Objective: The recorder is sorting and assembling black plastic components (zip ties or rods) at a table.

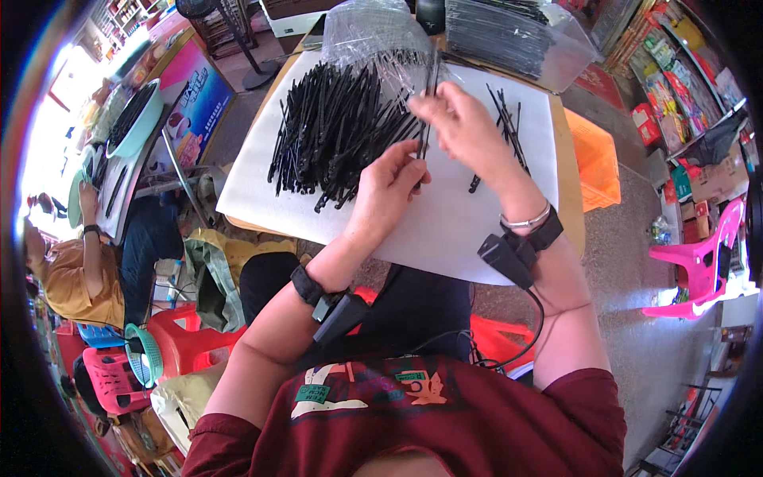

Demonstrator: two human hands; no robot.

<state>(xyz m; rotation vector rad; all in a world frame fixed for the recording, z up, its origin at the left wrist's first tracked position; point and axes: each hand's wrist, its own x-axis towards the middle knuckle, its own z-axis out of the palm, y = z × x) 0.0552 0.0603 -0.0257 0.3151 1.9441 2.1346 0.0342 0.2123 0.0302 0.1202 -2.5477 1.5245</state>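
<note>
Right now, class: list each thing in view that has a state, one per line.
left hand: closed around black strips, lower ends.
right hand: pinching the same strips near the top.
held strips: upright, bunched.
strip pile: loose, spread on the white sheet.
small bunch: lying apart, right.

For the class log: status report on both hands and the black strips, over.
Left hand and right hand both pinching one thin bunch of black strips, held upright. Big loose pile left of hands on white sheet. Small set right. Nothing obstructing.
</note>
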